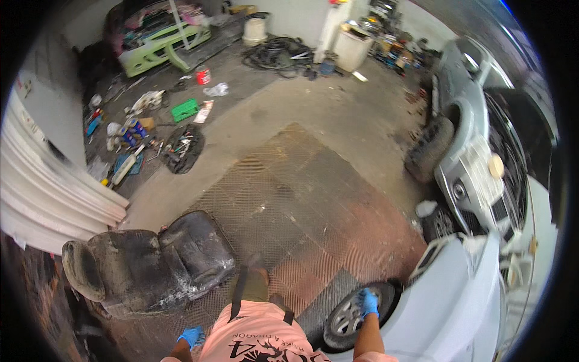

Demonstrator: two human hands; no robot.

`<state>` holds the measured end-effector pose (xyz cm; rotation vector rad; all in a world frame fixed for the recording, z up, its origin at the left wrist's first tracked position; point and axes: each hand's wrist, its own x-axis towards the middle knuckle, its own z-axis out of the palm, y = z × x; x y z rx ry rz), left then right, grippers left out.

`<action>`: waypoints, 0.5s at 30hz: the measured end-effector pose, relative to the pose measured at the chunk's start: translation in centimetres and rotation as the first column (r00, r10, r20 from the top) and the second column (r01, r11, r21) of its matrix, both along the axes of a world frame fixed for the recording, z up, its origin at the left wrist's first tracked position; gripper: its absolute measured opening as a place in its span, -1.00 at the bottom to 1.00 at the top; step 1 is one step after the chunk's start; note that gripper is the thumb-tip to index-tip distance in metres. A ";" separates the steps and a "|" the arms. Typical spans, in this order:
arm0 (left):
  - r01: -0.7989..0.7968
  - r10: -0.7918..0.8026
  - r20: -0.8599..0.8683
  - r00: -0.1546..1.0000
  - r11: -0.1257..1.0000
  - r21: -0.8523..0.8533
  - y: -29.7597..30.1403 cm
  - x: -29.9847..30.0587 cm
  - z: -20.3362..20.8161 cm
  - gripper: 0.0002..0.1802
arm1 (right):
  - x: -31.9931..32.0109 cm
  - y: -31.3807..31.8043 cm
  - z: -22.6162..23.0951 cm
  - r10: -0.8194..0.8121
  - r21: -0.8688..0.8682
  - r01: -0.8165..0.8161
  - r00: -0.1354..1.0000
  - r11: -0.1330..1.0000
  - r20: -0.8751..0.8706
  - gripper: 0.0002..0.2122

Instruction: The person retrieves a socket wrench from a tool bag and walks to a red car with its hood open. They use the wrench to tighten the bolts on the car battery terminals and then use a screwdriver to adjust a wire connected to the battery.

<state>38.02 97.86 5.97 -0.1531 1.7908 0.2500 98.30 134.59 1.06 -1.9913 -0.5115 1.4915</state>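
My left hand [193, 336], in a blue glove, hangs low by my side near the front edge of the seat. Its fingers are loosely stretched and it holds nothing. To the right, my right hand [367, 303], also gloved in blue, is over the wheel [346, 312] with its silver spoked rim and black tyre. Its fingers look apart with nothing between them; whether they touch the wheel I cannot tell. A worn black car seat [129, 262] lies on the ribbed floor mat [283, 193] to my left.
Beside the wheel stretches a pale car body panel [446, 295]. A silver vehicle [473, 120] with its engine bay open stands at the right. Tools, cans and a green tray [184, 110] litter the floor at left. A light-green bumper [160, 54] and coiled black cables [280, 55] lie farther back.
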 end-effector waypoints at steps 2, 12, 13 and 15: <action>0.005 -0.007 0.038 0.999 0.998 0.067 3.0 -0.6 -1.2 -0.53 | -1.4 9.3 0.4 -0.007 0.043 0.006 1.000 0.999 0.029 -0.69; -0.451 0.589 -0.154 0.793 0.738 0.501 31.4 -13.1 -7.6 -0.62 | -20.4 32.9 -1.7 0.576 -0.414 -0.632 0.773 0.655 -0.267 -0.54; -0.466 0.618 -0.137 0.774 0.703 0.537 33.7 -14.8 -7.0 -0.64 | -21.7 34.6 -2.3 0.573 -0.447 -0.634 0.769 0.631 -0.282 -0.52; -0.484 0.669 -0.102 0.736 0.625 0.613 39.1 -18.4 -5.3 -0.68 | -23.9 39.1 -4.7 0.564 -0.502 -0.635 0.766 0.587 -0.310 -0.45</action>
